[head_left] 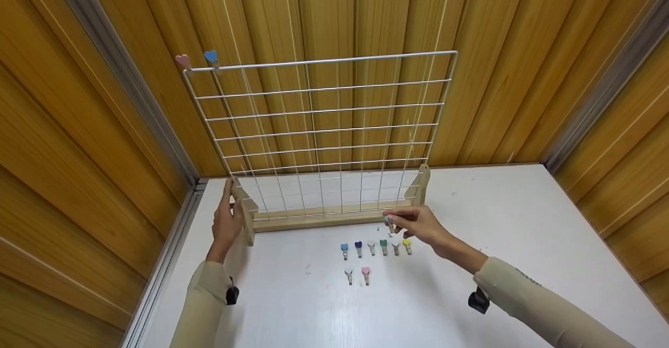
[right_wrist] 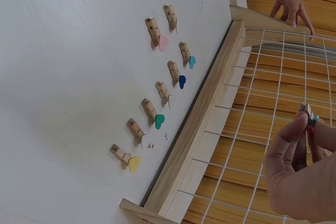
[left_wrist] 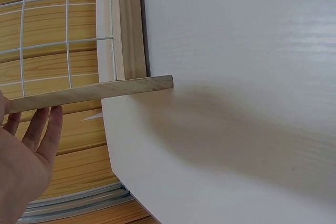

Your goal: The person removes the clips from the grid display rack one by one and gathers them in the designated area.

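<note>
My right hand point(head_left: 420, 225) pinches a small wooden clothespin point(right_wrist: 306, 109) with a light-blue heart, just in front of the wire grid's lower right part. At the far left, my left hand point(head_left: 228, 222) rests nearly straight fingers against the outer side of the wooden stand point(left_wrist: 86, 93). That stand holds up a white wire grid point(head_left: 313, 110). On its top left corner sit a pink heart clothespin point(head_left: 182, 60) and a blue heart clothespin point(head_left: 210, 57). Several more lie in two rows on the table, among them a green one point(right_wrist: 159, 121) and a yellow one point(right_wrist: 134, 163).
The white table point(head_left: 292, 306) reaches back to corrugated wood-look panels point(head_left: 496, 76). A metal rail point(head_left: 162, 264) runs along its left edge. Small scraps point(right_wrist: 150, 145) lie between the clothespins and the stand's base bar point(head_left: 319, 223).
</note>
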Tool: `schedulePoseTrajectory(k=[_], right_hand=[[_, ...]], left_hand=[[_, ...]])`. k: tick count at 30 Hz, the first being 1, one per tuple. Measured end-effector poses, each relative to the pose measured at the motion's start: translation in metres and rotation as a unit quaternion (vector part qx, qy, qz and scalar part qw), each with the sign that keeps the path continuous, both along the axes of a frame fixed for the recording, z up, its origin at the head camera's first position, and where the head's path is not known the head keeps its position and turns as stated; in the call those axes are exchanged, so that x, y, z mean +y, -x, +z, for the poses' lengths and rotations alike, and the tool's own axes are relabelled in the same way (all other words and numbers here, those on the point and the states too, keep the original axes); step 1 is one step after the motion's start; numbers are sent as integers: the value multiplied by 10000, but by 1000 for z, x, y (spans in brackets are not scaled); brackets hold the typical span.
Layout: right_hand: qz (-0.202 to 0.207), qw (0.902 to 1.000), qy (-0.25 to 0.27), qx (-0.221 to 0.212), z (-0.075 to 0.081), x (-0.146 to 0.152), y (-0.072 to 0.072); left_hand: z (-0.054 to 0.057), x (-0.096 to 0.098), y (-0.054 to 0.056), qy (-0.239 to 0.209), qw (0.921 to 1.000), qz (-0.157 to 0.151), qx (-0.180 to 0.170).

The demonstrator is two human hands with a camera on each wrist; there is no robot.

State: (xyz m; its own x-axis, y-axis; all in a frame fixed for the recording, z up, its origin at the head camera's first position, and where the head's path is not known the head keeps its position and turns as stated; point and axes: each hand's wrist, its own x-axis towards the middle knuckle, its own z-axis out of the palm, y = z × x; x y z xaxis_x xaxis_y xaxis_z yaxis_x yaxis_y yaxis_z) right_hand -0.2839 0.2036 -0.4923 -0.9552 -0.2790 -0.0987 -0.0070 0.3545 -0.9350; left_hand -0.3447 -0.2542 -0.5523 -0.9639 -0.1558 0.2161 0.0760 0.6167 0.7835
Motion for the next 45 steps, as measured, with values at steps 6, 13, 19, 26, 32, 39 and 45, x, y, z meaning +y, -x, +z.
schedulePoseTrajectory(k=[6,13,19,26,32,39,45], right_hand=[[76,9999,50,-115,-12,2,-2],[150,9993,111,-316,-24,3,-5],[276,9985,163,-452,-36,3,-8],[456,9963,337,-641,-57,1,-11],[530,9958,313,-682,-70,-2,-14],[631,9959,131,-637,-84,-2,-16],[786,9950,138,-607,-93,-3,-16]], left_hand=[[0,0,-1,43,10000,-28,49],[0,0,-1,5,10000,-21,76],[1,1,-2,-15,10000,-24,72],[0,1,-3,-103,9999,-93,54],[2,0,-2,-105,9999,-83,-29],[2,3,-3,-155,9999,-67,-16],[3,2,-3,-173,9998,-64,-98]])
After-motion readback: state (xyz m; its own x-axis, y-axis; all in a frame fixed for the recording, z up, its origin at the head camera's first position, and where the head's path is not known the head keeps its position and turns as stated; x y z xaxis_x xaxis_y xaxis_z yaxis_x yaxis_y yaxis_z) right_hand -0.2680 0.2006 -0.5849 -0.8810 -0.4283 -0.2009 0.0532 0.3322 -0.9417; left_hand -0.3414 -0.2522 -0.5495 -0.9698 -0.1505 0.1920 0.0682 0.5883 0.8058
